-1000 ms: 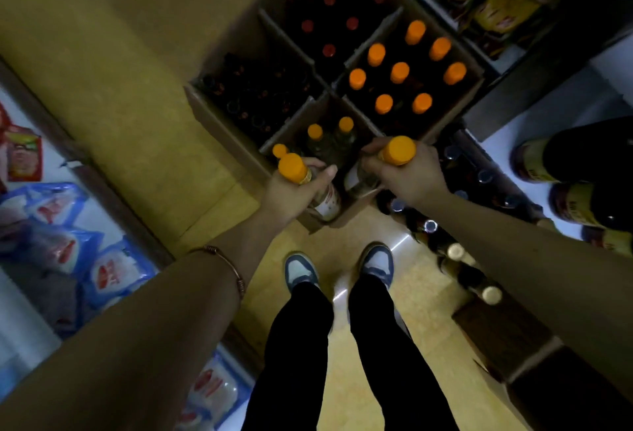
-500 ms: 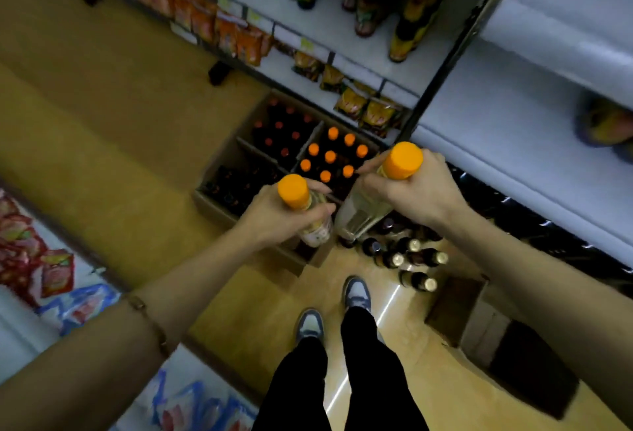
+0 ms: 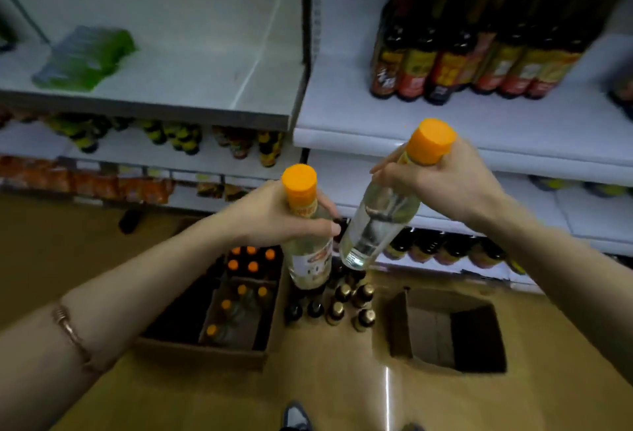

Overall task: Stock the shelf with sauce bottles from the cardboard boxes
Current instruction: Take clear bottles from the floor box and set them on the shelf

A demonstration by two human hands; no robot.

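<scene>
While I stand facing it, the shelf (image 3: 394, 118) fills the upper view: its right bay carries a row of dark bottles (image 3: 455, 60) at the back, with bare white board in front of them, which I judge is the space meant for what I carry. The left bay holds only a flat green pack (image 3: 85, 57), and lower tiers show blurred packets I cannot read.

Down on the floor sits the box (image 3: 205, 348) I am drawing from, its dividers keeping orange-capped bottles upright so the necks are easy to grab. An open box (image 3: 445, 338) lies to its right, its inside too dark to tell what it holds, and between the two stands a cluster of small dark bottles (image 3: 346, 304).

My left hand (image 3: 274, 214) is clamped round the neck of one clear bottle (image 3: 310, 259), just under its orange cap, so the body hangs nearly upright. My right hand (image 3: 445, 184) grips a second clear bottle (image 3: 376, 225) the same way, tilted with its base swung toward the first; the two are near each other, and I cannot tell whether they touch. Holding by the necks leaves the bases free to set down first. Both are in the air below the right bay, not yet on it.
</scene>
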